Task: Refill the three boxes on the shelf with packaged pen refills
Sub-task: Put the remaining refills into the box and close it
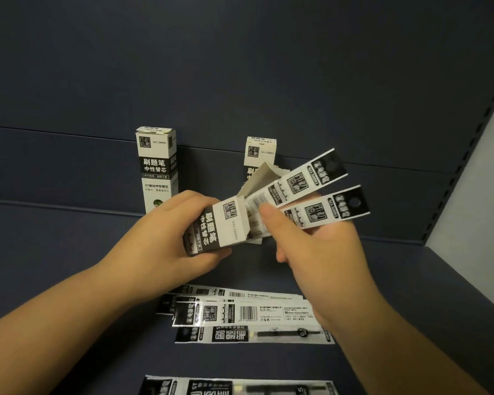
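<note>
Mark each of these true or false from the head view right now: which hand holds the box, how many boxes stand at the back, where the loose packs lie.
1. The left hand holds the open box. True.
2. Three boxes stand at the back. False: two, the left standing box and the right standing box.
3. The right hand is empty. False: it grips refill packs.
4. Loose packs lie on the shelf. True.
</note>
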Action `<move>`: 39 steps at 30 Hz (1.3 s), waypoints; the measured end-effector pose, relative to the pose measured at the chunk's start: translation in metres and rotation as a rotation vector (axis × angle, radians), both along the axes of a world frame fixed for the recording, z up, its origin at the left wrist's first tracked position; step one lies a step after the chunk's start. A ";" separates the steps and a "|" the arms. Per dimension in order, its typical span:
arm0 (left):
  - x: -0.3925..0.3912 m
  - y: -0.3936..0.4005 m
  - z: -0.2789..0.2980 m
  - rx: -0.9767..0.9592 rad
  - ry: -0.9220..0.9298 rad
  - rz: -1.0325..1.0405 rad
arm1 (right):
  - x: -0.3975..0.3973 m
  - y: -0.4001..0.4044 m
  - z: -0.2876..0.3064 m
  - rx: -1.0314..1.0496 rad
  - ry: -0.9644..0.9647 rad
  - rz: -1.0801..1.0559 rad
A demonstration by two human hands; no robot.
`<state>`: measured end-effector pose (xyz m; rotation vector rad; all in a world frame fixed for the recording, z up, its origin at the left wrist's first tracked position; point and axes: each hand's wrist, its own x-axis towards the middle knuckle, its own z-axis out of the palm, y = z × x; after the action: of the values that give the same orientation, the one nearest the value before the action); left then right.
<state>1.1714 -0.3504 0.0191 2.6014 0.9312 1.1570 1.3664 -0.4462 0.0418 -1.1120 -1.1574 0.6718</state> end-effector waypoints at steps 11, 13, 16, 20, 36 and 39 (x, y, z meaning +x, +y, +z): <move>0.002 -0.002 0.001 -0.013 -0.023 0.012 | 0.001 0.001 0.006 0.091 0.004 -0.011; 0.003 -0.002 0.000 -0.014 -0.013 0.010 | 0.001 0.000 0.007 0.071 -0.058 -0.015; 0.002 -0.001 0.001 -0.017 -0.017 0.015 | 0.003 -0.003 0.010 0.149 -0.102 -0.064; 0.002 -0.001 0.001 -0.014 -0.028 0.023 | 0.005 -0.004 0.014 0.261 -0.069 -0.096; 0.001 0.000 0.001 -0.017 -0.015 0.020 | -0.001 0.001 0.002 0.171 -0.352 -0.046; -0.001 0.001 0.001 -0.011 -0.015 0.034 | 0.003 0.001 0.003 0.228 -0.319 -0.078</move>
<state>1.1707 -0.3492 0.0203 2.5746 0.9801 1.1742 1.3695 -0.4448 0.0443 -1.0861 -1.4151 0.2980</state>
